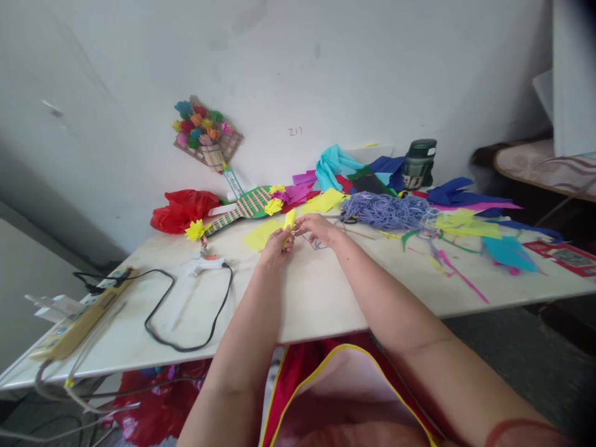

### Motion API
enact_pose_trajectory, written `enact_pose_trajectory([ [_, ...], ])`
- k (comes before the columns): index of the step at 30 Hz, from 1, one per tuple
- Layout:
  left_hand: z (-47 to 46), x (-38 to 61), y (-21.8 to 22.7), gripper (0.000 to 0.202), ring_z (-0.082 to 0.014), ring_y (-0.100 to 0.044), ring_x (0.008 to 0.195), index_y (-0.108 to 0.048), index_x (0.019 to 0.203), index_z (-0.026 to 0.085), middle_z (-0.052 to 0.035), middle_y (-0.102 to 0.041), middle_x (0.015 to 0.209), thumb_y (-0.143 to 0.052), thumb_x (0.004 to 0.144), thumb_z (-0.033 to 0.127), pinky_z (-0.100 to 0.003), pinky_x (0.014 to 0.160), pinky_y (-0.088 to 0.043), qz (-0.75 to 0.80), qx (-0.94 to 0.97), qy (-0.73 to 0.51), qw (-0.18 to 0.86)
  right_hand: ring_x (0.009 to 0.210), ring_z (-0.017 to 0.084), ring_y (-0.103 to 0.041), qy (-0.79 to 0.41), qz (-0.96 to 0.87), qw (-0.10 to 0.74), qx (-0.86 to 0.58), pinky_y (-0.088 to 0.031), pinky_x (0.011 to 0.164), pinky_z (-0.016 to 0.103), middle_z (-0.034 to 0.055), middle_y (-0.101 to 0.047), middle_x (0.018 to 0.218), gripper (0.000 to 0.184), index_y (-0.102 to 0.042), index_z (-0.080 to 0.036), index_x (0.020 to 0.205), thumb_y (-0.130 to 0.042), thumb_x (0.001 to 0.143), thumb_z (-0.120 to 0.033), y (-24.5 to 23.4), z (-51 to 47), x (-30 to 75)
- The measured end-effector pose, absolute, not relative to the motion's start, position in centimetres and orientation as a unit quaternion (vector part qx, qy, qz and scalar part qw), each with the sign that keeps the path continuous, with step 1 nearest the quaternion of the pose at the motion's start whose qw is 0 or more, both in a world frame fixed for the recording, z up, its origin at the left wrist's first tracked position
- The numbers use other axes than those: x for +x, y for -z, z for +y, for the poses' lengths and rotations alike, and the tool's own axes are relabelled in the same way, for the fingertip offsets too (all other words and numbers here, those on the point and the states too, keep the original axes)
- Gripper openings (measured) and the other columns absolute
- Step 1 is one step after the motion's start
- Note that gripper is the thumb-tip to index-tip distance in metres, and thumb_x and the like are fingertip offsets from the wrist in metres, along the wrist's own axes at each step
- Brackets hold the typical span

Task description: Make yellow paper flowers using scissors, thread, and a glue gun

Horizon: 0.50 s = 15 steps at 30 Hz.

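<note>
Both my hands meet over the middle of the white table (326, 298). My left hand (275, 247) is closed in a pinch on a small folded yellow paper piece (289, 220). My right hand (317, 228) is closed too, fingertips touching the same yellow piece from the right; something thin and metallic shows between the fingers, too small to name. A flat yellow paper sheet (261, 236) lies on the table just behind my left hand.
A heap of purple yarn (386, 211), coloured paper scraps (465, 225), a dark green bottle (419, 162), a striped woven paddle with paper flowers (242, 206), a red bag (184, 208), a glue gun (200, 267) with black cable, and a power strip (79, 316) at left.
</note>
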<state>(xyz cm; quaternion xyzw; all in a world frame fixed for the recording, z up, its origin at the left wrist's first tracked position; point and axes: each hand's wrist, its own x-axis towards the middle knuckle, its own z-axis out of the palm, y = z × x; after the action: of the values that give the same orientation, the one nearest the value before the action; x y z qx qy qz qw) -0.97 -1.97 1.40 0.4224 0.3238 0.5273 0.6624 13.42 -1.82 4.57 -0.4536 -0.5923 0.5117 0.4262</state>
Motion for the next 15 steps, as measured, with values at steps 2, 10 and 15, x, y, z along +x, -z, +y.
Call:
enact_pose_trajectory([
  [2,-2.0,-1.0,-1.4,0.029,-0.0001,-0.031,0.036,-0.046,0.075,0.014,0.0045,-0.045,0.051,-0.07,0.066,0.028,-0.012,0.035,-0.019,0.327,0.425,-0.53,0.657,0.067,0.013,-0.062,-0.552,-0.592,0.403,-0.428,-0.03,0.039,0.016,0.0083,-0.067,0.088,0.017,-0.059,-0.013,0.083,-0.055,0.067,-0.015,-4.6,-2.0,13.4],
  [10,-1.8,-1.1,-1.3,0.026,-0.0013,-0.038,0.038,-0.044,0.075,0.015,0.0029,-0.049,0.054,-0.067,0.069,0.026,-0.011,0.036,-0.027,0.343,0.403,-0.526,0.666,0.038,0.003,-0.031,-0.476,-0.651,0.332,-0.489,-0.021,0.039,0.019,-0.0055,-0.047,0.045,0.015,-0.055,-0.014,0.061,-0.063,0.067,-0.024,-4.1,-1.5,14.0],
  [15,-2.0,-1.0,-1.4,0.024,-0.003,-0.042,0.041,-0.044,0.075,0.015,0.0018,-0.05,0.057,-0.065,0.071,0.025,-0.013,0.038,-0.032,0.344,0.408,-0.514,0.671,0.048,0.005,-0.039,-0.373,-0.689,0.407,-0.47,-0.031,0.05,0.019,-0.0068,-0.046,0.048,0.013,-0.059,-0.013,0.059,-0.062,0.064,-0.024,-3.8,-1.0,14.3],
])
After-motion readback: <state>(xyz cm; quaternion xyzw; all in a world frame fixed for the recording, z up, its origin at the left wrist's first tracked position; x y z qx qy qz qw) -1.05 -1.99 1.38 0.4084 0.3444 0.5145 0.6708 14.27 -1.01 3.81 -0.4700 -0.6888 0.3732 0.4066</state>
